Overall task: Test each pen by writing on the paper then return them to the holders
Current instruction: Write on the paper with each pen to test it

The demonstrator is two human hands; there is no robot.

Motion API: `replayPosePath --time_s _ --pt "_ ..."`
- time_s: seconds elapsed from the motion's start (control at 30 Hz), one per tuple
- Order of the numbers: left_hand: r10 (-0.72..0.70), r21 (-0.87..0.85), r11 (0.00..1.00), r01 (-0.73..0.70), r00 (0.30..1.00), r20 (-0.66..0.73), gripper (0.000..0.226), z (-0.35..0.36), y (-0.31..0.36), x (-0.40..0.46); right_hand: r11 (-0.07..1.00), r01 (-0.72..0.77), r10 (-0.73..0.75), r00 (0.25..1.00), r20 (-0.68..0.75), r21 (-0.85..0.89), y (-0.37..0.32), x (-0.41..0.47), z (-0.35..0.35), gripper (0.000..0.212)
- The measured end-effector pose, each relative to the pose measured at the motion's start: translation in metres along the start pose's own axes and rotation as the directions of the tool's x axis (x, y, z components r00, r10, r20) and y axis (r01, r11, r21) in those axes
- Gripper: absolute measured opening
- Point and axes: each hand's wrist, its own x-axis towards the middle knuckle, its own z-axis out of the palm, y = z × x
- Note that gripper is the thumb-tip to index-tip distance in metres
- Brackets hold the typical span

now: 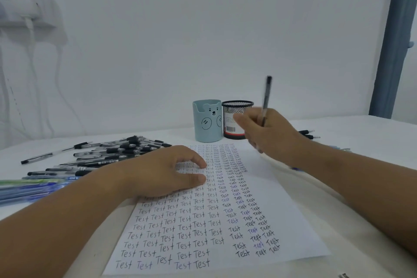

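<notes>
A white paper (282,221) covered with several rows of the word "Test" lies on the table in front of me. My left hand (164,171) rests on its upper left part, fingers loosely curved, holding nothing. My right hand (268,133) is raised above the paper's far right corner and grips a black-capped pen (266,97) that points upward. Just behind it stand two holders: a light blue bear cup (206,122) and a black mesh cup (234,113), partly hidden by my right hand.
A large pile of black pens (108,156) lies on the table to the left, with blue and green pens (31,189) nearer the left edge. A few pens (308,134) lie behind my right wrist. A white wall stands close behind the table.
</notes>
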Motion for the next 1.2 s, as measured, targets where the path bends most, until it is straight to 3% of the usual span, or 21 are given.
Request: replayPosePath --time_s 0.23,0.4,0.5,0.63,0.83,0.93,1.2 --pt "0.006 0.002 1.0 -0.006 1.0 0.0 0.037 0.0 0.001 0.0 0.974 0.086 -0.096 0.995 -0.038 -0.208 -0.005 -0.002 -0.009 0.012" --pt "0.001 -0.004 1.0 -0.001 1.0 -0.009 0.037 0.0 0.0 0.0 0.919 0.08 -0.069 0.997 0.042 -0.385 -0.001 -0.001 -0.005 0.028" --pt "0.009 -0.002 1.0 -0.009 1.0 -0.008 0.038 0.0 0.0 0.0 0.915 0.098 -0.077 0.995 0.07 -0.39 0.002 0.001 -0.006 0.025" --pt "0.017 0.006 1.0 -0.017 1.0 -0.007 0.038 0.001 0.0 0.0 0.839 0.087 -0.079 0.996 0.039 -0.537 0.025 0.014 -0.025 0.02" --pt "0.03 0.013 0.999 -0.03 1.0 -0.002 0.036 0.0 0.0 0.001 0.692 -0.155 0.213 0.977 -0.005 -0.705 0.052 0.016 -0.066 0.023" --pt "0.032 0.018 0.999 -0.032 0.999 0.002 0.037 0.0 0.0 0.001 0.631 -0.209 0.283 0.959 -0.029 -0.747 0.056 0.015 -0.07 0.022" --pt "0.013 0.012 1.0 -0.012 0.997 -0.071 0.033 -0.007 0.002 -0.005 0.697 -0.135 0.239 0.97 0.051 -0.704 0.044 0.013 -0.057 0.037"
